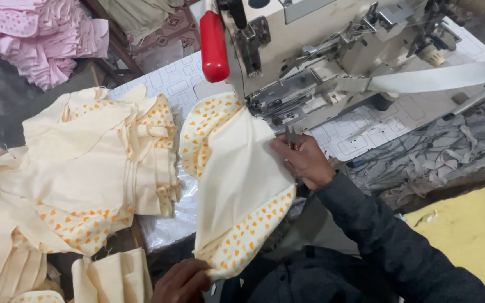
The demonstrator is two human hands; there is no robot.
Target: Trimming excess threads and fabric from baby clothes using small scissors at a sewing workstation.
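Cream garment piece [237, 185] on patterned sewing table [360, 132]; pink pile [46, 36] beyond.

sleeve: the right arm wears a long, dark charcoal sleeve [377, 224] of soft, slightly fuzzy knit, reaching the wrist.
torso: the same dark garment [310, 280] shows below.
hands: right hand [304, 161] and left hand [182, 282] are bare, no gloves.

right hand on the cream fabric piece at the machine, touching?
Touching. The head view shows the right hand with its fingers pressed onto the cream fabric piece with orange-heart trim, no gap visible.
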